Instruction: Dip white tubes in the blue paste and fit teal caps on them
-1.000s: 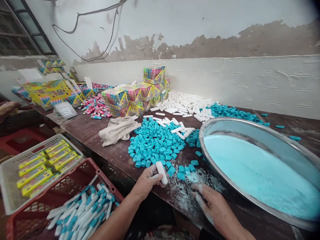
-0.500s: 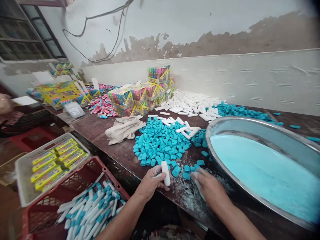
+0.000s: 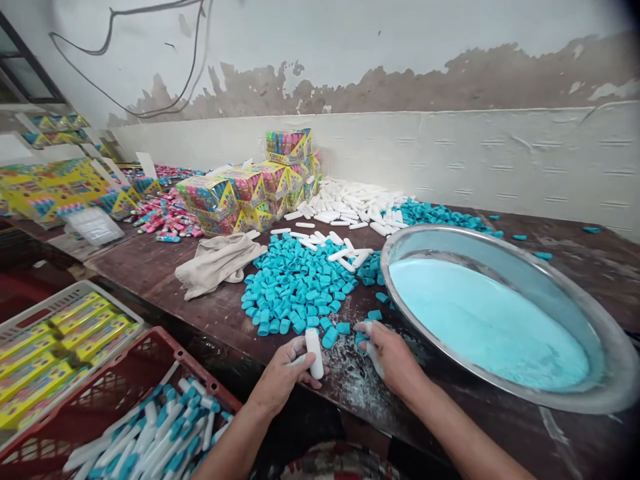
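My left hand (image 3: pixel 285 370) is closed around a white plastic tube (image 3: pixel 315 353), which stands nearly upright between thumb and fingers over the table's front edge. My right hand (image 3: pixel 390 357) bends down to the table with powdery fingertips, thumb and index finger about a blue cap (image 3: pixel 360 340). Something whitish shows along its thumb side; I cannot make out whether it is powder or an object. Just beyond both hands spreads a heap of blue caps (image 3: pixel 300 287). More white tubes (image 3: pixel 357 200) lie piled behind them.
A large metal basin (image 3: pixel 400 293) of pale blue powder stands at right. Left are a beige cloth (image 3: pixel 217 263), packed display boxes (image 3: pixel 250 190), a red crate (image 3: pixel 165 347) of capped tubes and a white basket (image 3: pixel 135 320) of yellow boxes. The wall (image 3: pixel 450 147) bounds the table's back.
The view has swung to the right, so the basin shows more fully. My right hand's fingers have come to a blue cap on the table. My left hand still holds the white tube.
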